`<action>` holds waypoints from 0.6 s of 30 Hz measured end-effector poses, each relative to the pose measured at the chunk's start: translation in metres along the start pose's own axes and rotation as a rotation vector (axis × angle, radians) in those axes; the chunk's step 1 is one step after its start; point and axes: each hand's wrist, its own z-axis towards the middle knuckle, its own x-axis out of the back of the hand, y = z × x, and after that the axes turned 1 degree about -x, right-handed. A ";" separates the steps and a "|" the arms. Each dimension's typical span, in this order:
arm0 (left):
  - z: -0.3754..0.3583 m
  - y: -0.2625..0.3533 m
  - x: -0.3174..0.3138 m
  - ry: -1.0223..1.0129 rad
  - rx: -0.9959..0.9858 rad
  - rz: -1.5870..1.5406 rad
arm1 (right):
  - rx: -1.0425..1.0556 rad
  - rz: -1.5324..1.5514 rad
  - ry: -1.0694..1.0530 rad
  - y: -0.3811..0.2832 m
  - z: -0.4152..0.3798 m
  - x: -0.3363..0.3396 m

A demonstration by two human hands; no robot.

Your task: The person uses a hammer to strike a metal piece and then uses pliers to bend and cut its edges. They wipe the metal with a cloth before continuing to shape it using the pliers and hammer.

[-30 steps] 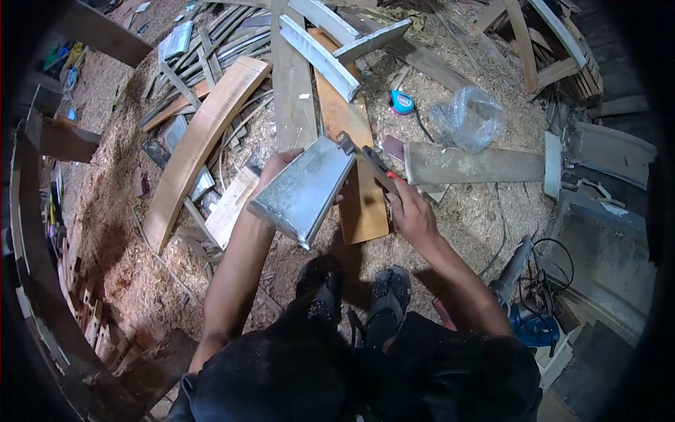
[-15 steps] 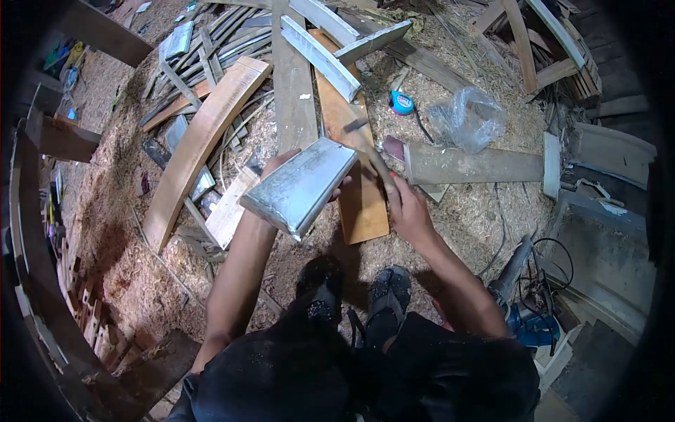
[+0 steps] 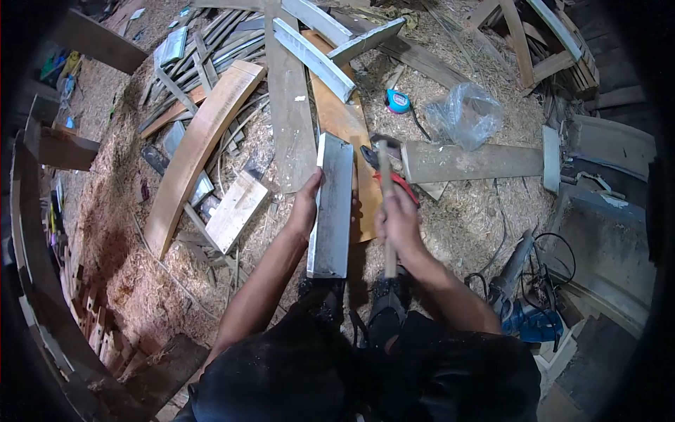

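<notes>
My left hand (image 3: 304, 213) is wrapped around a grey-white painted piece of board (image 3: 333, 211) with a raised edge along its left side. The board stands nearly lengthwise in front of me, above my shoes. In my right hand (image 3: 399, 224) is a hammer, gripped by its wooden handle (image 3: 390, 260). Its dark head points away from me, just right of the board. Behind the hammer lie pliers with red handles (image 3: 406, 187). An orange-brown plank (image 3: 337, 116) lies under and beyond the held board, partly hidden by it.
Wood shavings cover the floor. A blue tape measure (image 3: 398, 102) and a clear plastic bag (image 3: 467, 116) lie ahead to the right. A curved plank (image 3: 200, 158) and a short pale block (image 3: 236, 211) are on the left. A blue power tool (image 3: 538, 325) with a cord sits at lower right.
The board has turned from a slant to nearly lengthwise and come closer to me. The hammer has swung more upright, and the pliers have come into sight behind it.
</notes>
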 end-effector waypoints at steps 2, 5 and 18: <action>0.002 0.002 0.001 0.045 -0.016 0.049 | -0.042 -0.133 -0.242 -0.001 -0.010 -0.005; -0.004 0.009 -0.001 0.077 0.025 -0.058 | 0.032 0.009 -0.198 -0.005 -0.013 -0.009; -0.005 0.006 0.011 0.121 -0.333 0.627 | 0.138 -0.041 0.020 -0.001 0.012 0.021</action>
